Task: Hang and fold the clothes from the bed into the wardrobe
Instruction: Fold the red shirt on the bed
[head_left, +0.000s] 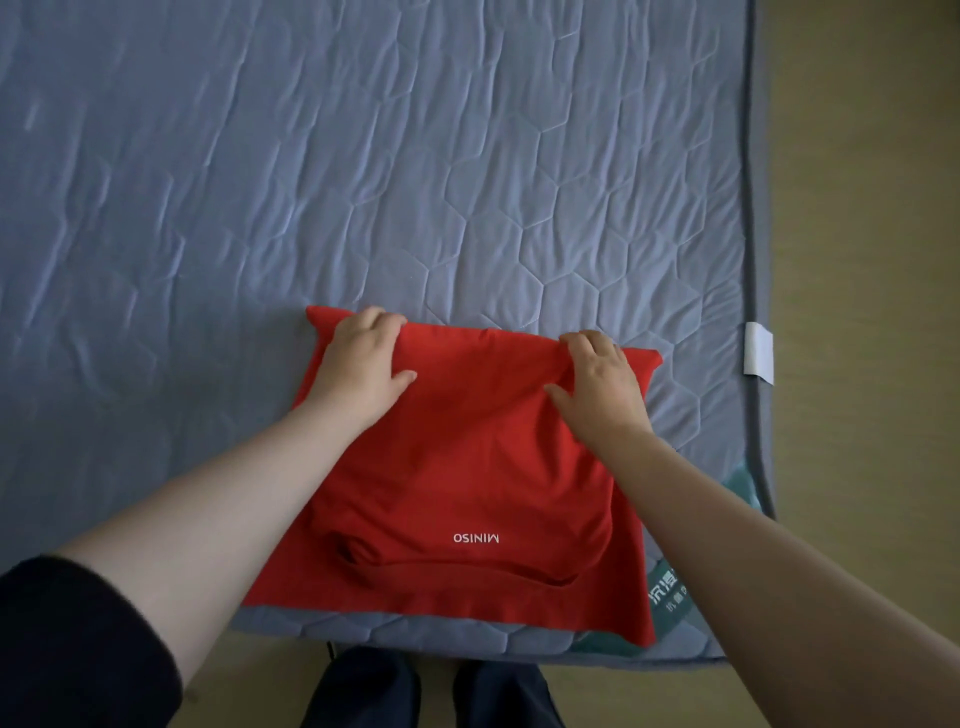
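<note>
Red T-shirt (467, 467) lying partly folded on bed (363, 156), lower centre of frame, close to bed edge nearest person, logo facing up. Left hand (363, 358) gripping far fold edge at centre-left, fingers curling over it. Right hand (597, 384) pinching same edge at centre-right, cloth bunching under fingers. Hands well apart, likely for holding fold taut and square. Wardrobe not showing; folding seemingly mid-way

The person wears a black sleeve (78, 649) on the left arm. It ends near the elbow, and the forearm is bare from there to the left hand (363, 358). The right forearm is bare to the right hand (597, 384). Two dark trouser legs (363, 691) show at the near edge.
</note>
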